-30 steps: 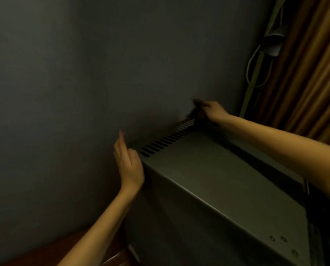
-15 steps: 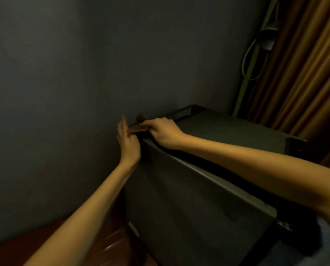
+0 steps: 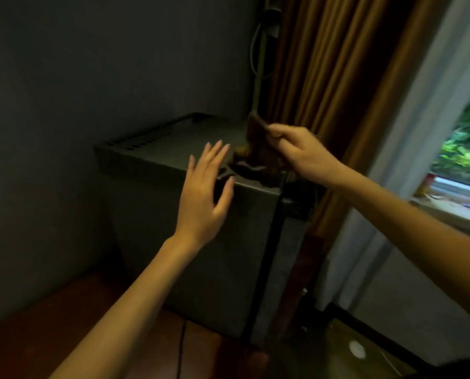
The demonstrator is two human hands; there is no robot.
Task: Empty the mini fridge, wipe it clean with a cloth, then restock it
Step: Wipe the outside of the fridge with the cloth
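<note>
The dark grey mini fridge (image 3: 190, 242) stands in the corner against the wall, with vent slots along the back of its top. My right hand (image 3: 296, 151) pinches a brown cloth (image 3: 258, 151) that hangs down onto the front right part of the fridge's top. My left hand (image 3: 203, 192) is held with straight, spread fingers over the top's front edge, just left of the cloth. Whether its fingertips touch the fridge is unclear. The fridge's door side is at the right, seen edge on.
A brown curtain (image 3: 337, 77) and a pale sheer curtain (image 3: 419, 132) hang to the right of the fridge. A window (image 3: 468, 149) with a sill is at far right. A cable (image 3: 255, 56) runs down the wall corner. The floor (image 3: 50, 324) is reddish wood.
My right hand has carried the cloth from the back left corner of the top to its front right. My left hand left the back corner and now hovers at the front edge. The view swung right.
</note>
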